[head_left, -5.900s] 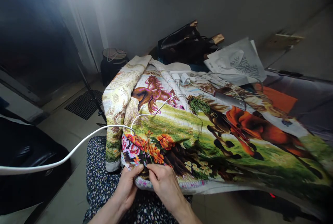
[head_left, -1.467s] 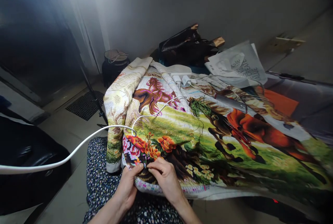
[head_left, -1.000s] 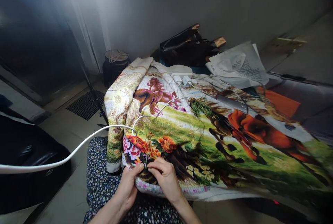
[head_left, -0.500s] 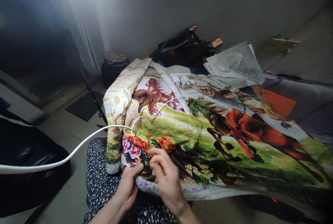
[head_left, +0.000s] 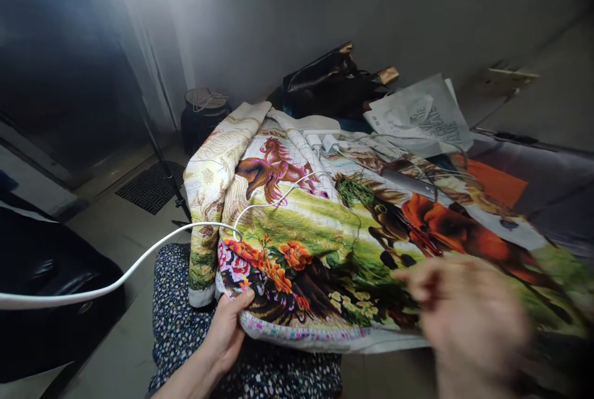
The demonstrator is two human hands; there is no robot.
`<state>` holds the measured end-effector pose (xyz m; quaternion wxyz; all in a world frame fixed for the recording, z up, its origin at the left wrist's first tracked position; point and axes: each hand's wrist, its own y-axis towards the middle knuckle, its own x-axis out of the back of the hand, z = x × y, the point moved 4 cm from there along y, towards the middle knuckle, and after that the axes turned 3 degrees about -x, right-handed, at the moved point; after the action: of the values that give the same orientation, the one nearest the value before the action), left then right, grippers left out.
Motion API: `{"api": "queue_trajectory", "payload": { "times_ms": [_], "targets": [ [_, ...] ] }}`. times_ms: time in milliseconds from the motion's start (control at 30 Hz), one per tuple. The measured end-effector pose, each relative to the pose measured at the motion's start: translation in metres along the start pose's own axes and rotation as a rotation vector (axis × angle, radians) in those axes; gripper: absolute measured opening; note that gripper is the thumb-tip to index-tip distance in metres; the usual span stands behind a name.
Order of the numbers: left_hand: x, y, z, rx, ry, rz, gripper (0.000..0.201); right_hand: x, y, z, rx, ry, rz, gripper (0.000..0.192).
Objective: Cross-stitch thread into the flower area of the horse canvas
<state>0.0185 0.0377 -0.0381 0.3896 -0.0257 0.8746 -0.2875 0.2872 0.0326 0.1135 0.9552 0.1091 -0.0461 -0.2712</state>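
A large embroidery cloth (head_left: pixel 301 219) with horses, orange flowers and green grass lies spread before me, its left side folded over. My left hand (head_left: pixel 226 330) is closed on the cloth's near left edge, thumb on top beside the pink and orange flowers. Smeared by motion, my right hand (head_left: pixel 473 318) is over the right part of the cloth, apart from the left hand. Whether its fingers hold anything is not visible. A tangle of green thread (head_left: pixel 355 192) rests on the cloth near the middle, left of the orange horse.
A white cable (head_left: pixel 153 252) runs from the left across the cloth toward white plugs (head_left: pixel 329 143). Behind are a black bag (head_left: pixel 320 80) and a printed paper bag (head_left: pixel 420 114). A dark stand pole (head_left: pixel 160 161) rises at left, near a black leather seat (head_left: pixel 55 287).
My right hand has moved from the flowers near my left hand far to the right, and is now blurred. My left hand keeps its hold on the cloth edge.
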Motion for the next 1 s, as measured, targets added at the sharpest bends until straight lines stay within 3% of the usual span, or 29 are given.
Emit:
{"api": "queue_trajectory", "payload": {
  "times_ms": [33,133,233,367,700,1000],
  "targets": [
    [0.000,0.001,0.001,-0.001,0.001,0.000,0.061,-0.017,-0.010,-0.013,-0.062,0.029,0.077,0.019],
    [0.002,0.002,0.001,-0.014,0.015,-0.004,0.060,-0.075,-0.055,-0.060,-0.337,-0.077,0.503,0.014],
    [0.002,0.003,0.001,-0.021,0.037,-0.004,0.058,-0.110,-0.088,-0.085,-0.304,-0.259,0.694,0.021],
    [0.001,0.003,0.000,-0.013,0.057,-0.024,0.054,-0.123,-0.096,-0.088,-0.185,-0.435,0.711,0.026],
    [0.003,0.002,0.000,-0.019,0.040,-0.038,0.058,-0.125,-0.094,-0.085,-0.097,-0.591,0.686,0.026],
    [0.007,0.004,0.003,-0.034,0.038,-0.050,0.055,-0.139,-0.106,-0.080,0.051,-0.942,0.659,0.029]
  ]
}}
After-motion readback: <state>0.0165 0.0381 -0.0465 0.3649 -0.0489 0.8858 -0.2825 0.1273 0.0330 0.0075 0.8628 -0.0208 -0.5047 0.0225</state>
